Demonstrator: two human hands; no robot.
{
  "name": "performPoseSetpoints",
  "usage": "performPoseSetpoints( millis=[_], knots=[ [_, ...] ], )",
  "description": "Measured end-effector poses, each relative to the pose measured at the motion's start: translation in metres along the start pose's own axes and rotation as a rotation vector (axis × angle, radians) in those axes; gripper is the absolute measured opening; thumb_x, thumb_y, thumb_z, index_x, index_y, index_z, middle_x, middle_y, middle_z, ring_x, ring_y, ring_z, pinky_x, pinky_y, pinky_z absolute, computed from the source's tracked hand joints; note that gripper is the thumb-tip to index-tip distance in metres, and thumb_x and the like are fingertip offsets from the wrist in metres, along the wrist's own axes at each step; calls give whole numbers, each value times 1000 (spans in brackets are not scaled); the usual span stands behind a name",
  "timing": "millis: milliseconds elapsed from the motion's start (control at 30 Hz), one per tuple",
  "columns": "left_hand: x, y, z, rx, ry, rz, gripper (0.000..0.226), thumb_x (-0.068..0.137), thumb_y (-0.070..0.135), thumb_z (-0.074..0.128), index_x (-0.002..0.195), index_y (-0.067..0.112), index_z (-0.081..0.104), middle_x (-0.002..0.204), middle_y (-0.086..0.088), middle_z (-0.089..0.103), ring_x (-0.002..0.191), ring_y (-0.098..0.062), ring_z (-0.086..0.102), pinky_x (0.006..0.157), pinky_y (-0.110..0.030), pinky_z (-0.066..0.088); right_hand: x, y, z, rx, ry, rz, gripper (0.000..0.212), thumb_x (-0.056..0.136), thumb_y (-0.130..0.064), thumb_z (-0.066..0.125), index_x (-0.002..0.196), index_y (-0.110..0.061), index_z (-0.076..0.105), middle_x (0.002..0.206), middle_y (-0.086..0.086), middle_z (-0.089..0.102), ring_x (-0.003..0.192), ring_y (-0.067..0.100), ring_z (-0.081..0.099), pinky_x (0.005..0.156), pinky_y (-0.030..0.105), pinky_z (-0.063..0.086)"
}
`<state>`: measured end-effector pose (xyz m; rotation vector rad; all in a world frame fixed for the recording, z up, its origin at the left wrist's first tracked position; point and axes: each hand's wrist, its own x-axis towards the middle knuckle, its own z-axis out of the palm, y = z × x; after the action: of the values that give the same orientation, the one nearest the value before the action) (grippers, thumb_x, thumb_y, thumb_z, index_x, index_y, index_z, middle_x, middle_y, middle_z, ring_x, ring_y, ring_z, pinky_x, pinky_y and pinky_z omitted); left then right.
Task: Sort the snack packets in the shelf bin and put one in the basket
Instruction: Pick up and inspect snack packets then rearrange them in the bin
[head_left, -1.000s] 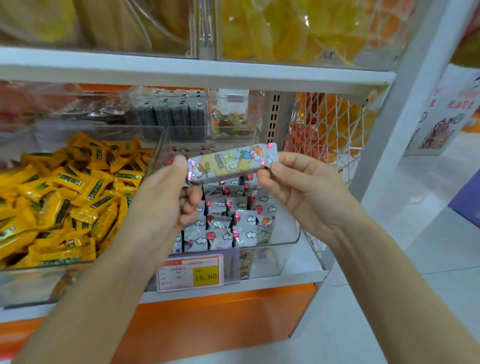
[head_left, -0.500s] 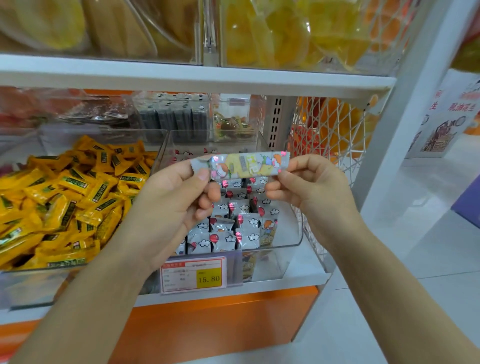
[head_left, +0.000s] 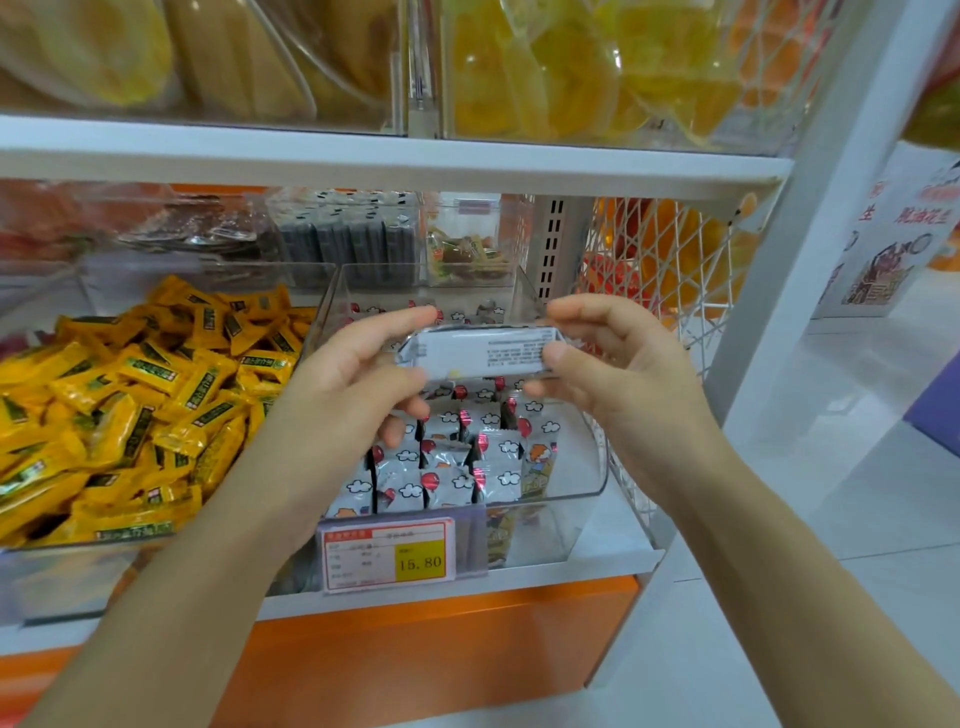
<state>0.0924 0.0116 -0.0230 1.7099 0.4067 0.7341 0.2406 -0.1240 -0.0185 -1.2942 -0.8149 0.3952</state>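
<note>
One snack packet (head_left: 467, 353) is up in the air right now, held flat and level between two hands just above the clear bin (head_left: 582, 457) it belongs to. The left hand (head_left: 358, 374) pinches the left end and the right hand (head_left: 618, 364) pinches the right end, thumb on the face and forefinger over the top. The white printed back faces the camera.

Down in the bin, the matching packets (head_left: 447, 467) stand in tidy rows (cloud and balloon print; they overlap too much for an exact count, but well over a dozen). One price tag (head_left: 388, 556) reading 15.80 is clipped to the bin's front.

Just left of it sits a second clear bin heaped with yellow packets (head_left: 130, 405), loose and jumbled. Smaller tubs line the back of the shelf.

The shelf board above (head_left: 363, 161) hangs over the hands, so headroom is limited. To the right, wire mesh (head_left: 675, 291) closes off the side of the shelf, with a white post (head_left: 779, 249) beside it. The held packet and both hands cover the back half of the bin. The front side is open, and past the post there's bare floor (head_left: 831, 467).
</note>
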Motion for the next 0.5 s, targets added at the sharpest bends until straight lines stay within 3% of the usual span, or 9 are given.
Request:
performPoseSetpoints(
  millis=[67, 133, 233, 500],
  knots=[
    [-1, 1, 1, 21, 21, 39, 31, 91, 23, 53, 113, 45, 59, 70, 12, 64, 63, -12, 55, 53, -22, 46, -2, -1, 4, -38, -55, -39, 28, 87, 6, 57, 103, -15, 64, 107, 9, 60, 82, 24, 70, 72, 27, 57],
    [-2, 0, 1, 14, 42, 52, 30, 91, 24, 53, 113, 44, 57, 71, 12, 65, 60, -8, 54, 52, -17, 46, -3, -1, 7, -65, -78, -60, 27, 86, 4, 59, 100, -18, 67, 104, 3, 66, 84, 18, 70, 71, 23, 56],
    [-2, 0, 0, -18, 32, 37, 30, 90, 19, 55, 110, 41, 59, 80, 8, 69, 63, -9, 55, 54, -18, 48, -4, -3, 8, -141, -48, -97, 17, 83, -5, 66, 93, -18, 69, 83, -16, 70, 78, 3, 68, 65, 13, 52],
    [-4, 4, 4, 12, 19, 46, 26, 85, 10, 60, 105, 27, 62, 96, 3, 69, 65, -8, 65, 54, -16, 49, -5, -2, 10, -317, 73, -247, 14, 81, -13, 70, 73, -25, 69, 76, -8, 68, 73, 6, 63, 68, 17, 51]
  ],
)
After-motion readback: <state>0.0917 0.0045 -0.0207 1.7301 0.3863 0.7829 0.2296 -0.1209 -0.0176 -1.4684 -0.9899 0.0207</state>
